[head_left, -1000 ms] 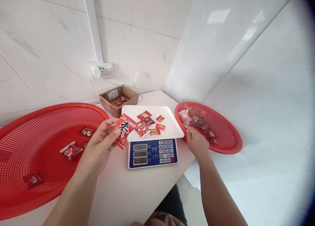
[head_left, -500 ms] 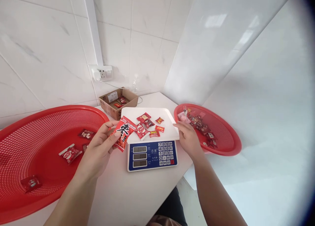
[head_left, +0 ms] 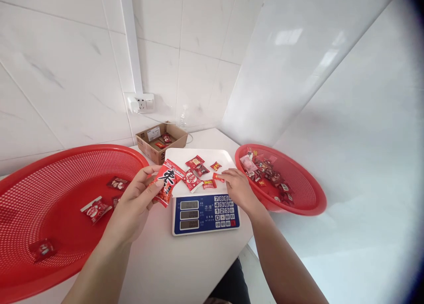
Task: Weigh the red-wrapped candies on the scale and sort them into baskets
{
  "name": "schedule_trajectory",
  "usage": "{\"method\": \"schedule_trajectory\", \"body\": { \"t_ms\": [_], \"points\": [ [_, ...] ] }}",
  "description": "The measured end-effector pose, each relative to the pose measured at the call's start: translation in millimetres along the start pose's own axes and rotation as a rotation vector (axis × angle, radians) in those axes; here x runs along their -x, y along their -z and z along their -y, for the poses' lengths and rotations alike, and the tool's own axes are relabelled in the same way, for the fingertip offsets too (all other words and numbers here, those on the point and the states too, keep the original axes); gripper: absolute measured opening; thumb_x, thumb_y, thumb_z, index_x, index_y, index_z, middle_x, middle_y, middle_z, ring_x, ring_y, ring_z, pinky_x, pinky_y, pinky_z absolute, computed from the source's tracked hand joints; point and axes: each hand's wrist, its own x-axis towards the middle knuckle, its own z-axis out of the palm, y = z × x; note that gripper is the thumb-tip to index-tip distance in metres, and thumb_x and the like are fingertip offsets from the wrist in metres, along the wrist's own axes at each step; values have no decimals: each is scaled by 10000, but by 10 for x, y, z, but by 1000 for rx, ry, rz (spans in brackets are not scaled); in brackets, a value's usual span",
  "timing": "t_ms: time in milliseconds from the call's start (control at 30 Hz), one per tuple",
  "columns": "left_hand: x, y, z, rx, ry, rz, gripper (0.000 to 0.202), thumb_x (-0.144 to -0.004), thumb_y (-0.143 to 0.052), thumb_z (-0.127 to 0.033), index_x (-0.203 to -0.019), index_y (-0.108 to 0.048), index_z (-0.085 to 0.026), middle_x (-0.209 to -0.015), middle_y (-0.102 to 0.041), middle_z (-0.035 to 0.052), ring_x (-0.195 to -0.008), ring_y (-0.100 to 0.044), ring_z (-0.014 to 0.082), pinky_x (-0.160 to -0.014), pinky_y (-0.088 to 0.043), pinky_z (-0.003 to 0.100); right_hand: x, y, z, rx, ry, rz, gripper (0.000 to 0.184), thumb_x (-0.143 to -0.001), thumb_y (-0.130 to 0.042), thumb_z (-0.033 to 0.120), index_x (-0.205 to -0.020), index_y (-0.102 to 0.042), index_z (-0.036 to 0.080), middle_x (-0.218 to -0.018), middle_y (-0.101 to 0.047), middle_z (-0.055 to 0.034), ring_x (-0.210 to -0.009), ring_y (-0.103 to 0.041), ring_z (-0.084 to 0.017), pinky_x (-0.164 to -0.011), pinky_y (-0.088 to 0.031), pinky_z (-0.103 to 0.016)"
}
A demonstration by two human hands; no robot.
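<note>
The large red packet (head_left: 168, 182) is held in the left hand (head_left: 132, 209), pinched between thumb and fingers in front of the near left corner of the white tray (head_left: 180, 156). Whether the tray is touched by the packet cannot be told. The right hand (head_left: 241, 190) is extended over the right side of the tray, with the fingers close together and the tips at a small red candy (head_left: 217, 177); whether the candy is pinched or only touched cannot be told.

Progress: six small wrapped pieces, the touched one included, are placed on the tray, which is carried by the scale (head_left: 207, 218) on the white surface (head_left: 159, 262). The large packet is judged not yet to be set down. The digits on the scale cannot be read reliably.

Remaining stock: a heap of wrapped pieces is contained in the right basket (head_left: 303, 187); a few scattered packets are contained in the left basket (head_left: 99, 153). Two red packets are visible inside the cardboard box (head_left: 149, 150) behind the tray
</note>
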Motion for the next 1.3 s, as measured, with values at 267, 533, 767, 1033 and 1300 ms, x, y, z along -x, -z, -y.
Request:
{"method": "schedule_trajectory", "body": {
  "t_ms": [267, 533, 767, 1033, 1300],
  "points": [
    [-20, -11, 20, -3, 8, -4, 321, -730, -773, -347, -1011, -638, -269, -920, -695, -5, -721, -621, 99, -636, -543, 164, -186, -43, 221, -54, 67, 70, 524, -832, -394, 44, -1255, -610, 266, -1328, -583, -35, -1302, -413, -257, -1075, -316, -499],
    [-8, 4, 17, 12, 11, -4, 323, -719, -784, -347, -1004, -649, -276, -917, -706, -13, -744, -628, 95, -660, -535, 152, -334, -90, 385, -10, 96, 217, 556, -816, -464, 38, -1308, -559, 280, -1409, -518, -35, -1366, -341, -295, -1094, -244, -549],
    [-13, 2, 29, 9, 21, 7, 315, -718, -783, -362, -995, -649, -292, -900, -711, -41, -734, -622, 80, -651, -527, 136, -340, -131, 328, -33, 99, 253, 536, -797, -544, 78, -1310, -565, 229, -1422, -503, -56, -1344, -382, -286, -1117, -236, -505],
    [-12, 12, 29, -6, 14, 30, 285, -753, -753, -360, -1009, -641, -309, -908, -705, -45, -722, -610, 79, -630, -526, 137, -413, -94, 415, -102, 104, 166, 305, -925, -456, 242, -1147, -667, 234, -1216, -665, -58, -1172, -555, -201, -1055, -316, -405],
    [-5, -5, 13, -9, 21, 17, 335, -733, -768, -369, -1027, -631, -284, -915, -704, -18, -731, -622, 97, -629, -524, 156, -502, -29, 596, -9, -22, 179, 218, -897, -525, 340, -884, -695, 203, -960, -740, -53, -935, -650, -186, -1014, -313, -353]
  ]
}}
